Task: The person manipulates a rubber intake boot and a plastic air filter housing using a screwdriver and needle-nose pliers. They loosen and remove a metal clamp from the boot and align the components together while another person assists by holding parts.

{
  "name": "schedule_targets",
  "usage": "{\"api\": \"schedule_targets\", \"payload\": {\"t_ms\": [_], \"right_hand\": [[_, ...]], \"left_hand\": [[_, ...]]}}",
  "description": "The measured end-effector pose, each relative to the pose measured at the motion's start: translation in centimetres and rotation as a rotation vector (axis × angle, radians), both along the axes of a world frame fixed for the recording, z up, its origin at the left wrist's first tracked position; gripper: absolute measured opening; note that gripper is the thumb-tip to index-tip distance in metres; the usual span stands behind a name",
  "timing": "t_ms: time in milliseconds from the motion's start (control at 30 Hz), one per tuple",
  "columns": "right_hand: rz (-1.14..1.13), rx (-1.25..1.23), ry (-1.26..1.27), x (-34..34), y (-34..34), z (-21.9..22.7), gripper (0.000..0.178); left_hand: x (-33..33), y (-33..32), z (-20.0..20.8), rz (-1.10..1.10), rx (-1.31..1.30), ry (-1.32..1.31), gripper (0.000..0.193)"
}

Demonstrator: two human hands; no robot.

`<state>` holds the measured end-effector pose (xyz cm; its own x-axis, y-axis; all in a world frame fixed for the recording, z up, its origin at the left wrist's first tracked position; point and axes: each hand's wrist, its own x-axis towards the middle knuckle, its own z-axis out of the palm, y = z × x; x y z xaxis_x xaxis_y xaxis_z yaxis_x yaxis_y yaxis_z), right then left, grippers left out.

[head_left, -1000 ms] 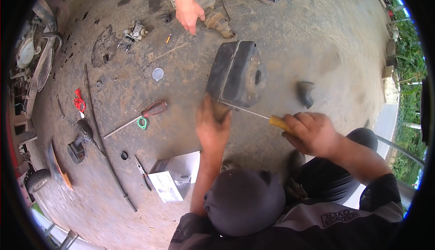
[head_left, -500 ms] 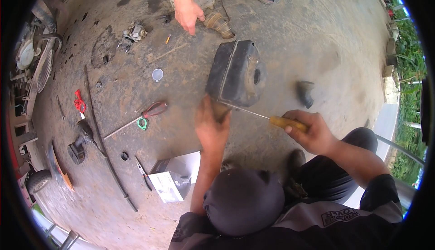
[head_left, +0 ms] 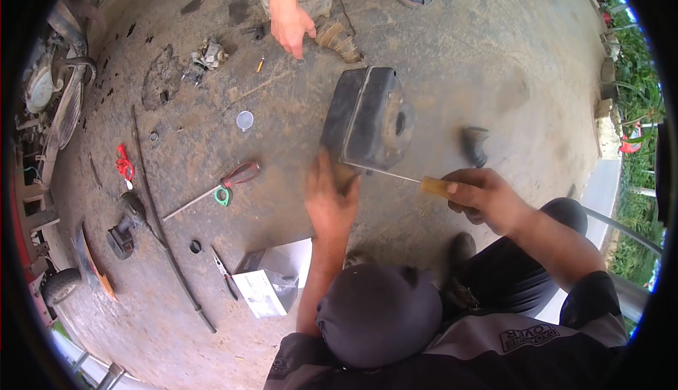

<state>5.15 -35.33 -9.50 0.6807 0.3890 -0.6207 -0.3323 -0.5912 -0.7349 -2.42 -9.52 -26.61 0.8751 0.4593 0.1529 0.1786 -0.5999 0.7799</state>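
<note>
A dusty black plastic housing with a round hole in one side stands tilted in front of me. Its lower near end rests against my left hand, whose fingers and thumb grip there; the fingertips are partly hidden. From the right, my right hand is closed around the yellowish handle of a screwdriver. The thin shaft reaches the housing's near lower edge, beside my left thumb. The tip's exact contact cannot be made out.
Another person's hand hangs beside a ribbed hose. A black elbow pipe lies right. Left are a red-handled screwdriver, a cordless tool, a long dark rod, pliers and an open carton.
My right hand has turned and shifted its fingers on the screwdriver handle. The housing's top has dipped slightly toward me. My left hand has hardly moved.
</note>
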Motion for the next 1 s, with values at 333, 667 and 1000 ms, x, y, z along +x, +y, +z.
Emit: {"api": "schedule_targets", "payload": {"t_ms": [333,667,1000], "right_hand": [[0.51,-0.063,-0.842,-0.1,-0.1,0.0,0.041],[0.715,-0.205,-0.92,1.0,1.0,1.5,0.046],[0.243,-0.05,-0.471,0.2,0.4,-0.7,0.046]], "left_hand": [[0.2,0.0,0.0,-0.008,-0.003,0.011,0.084],[0.1,0.3,0.5,0.022,-0.034,0.057,0.083],[-0.2,0.3,-0.1,0.063,-0.102,0.041,0.083]]}}
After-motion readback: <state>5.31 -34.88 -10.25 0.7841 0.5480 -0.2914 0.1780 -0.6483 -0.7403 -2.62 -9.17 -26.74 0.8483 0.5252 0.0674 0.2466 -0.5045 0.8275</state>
